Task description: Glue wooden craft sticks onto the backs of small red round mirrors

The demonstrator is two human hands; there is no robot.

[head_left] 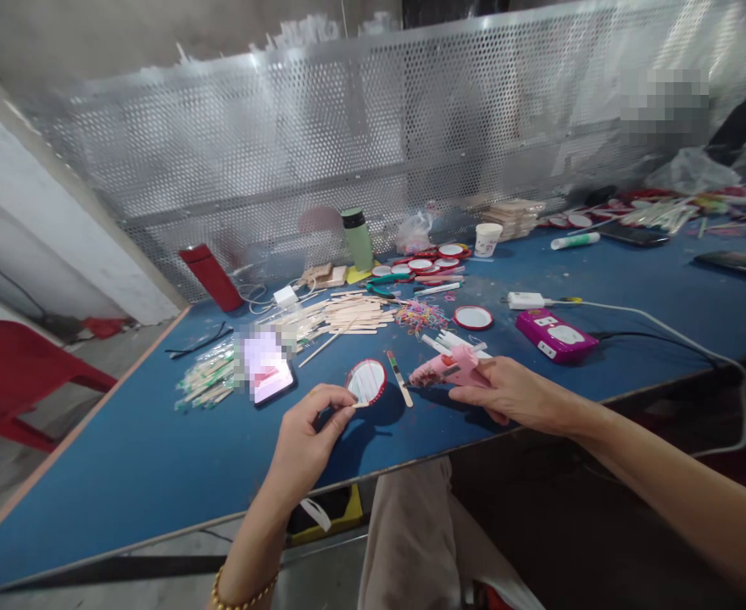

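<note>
My left hand is closed, thumb and fingertips pinching the lower left edge of a red-rimmed round lid, pale side up and tilted above the table. A small light piece shows at the fingertips; I cannot make out whether it is separate. My right hand is wrapped round a pink glue gun, its nozzle pointing left toward the lid. Between the two lies a wooden craft stick with a coloured, dark-marked upper part. White sticks lie just behind the glue gun.
Behind my hands are loose craft sticks, colourful rubber bands, another round lid and green pliers. A phone lies left, a purple power socket with cables right. Bottles and a paper cup stand near the perforated metal screen.
</note>
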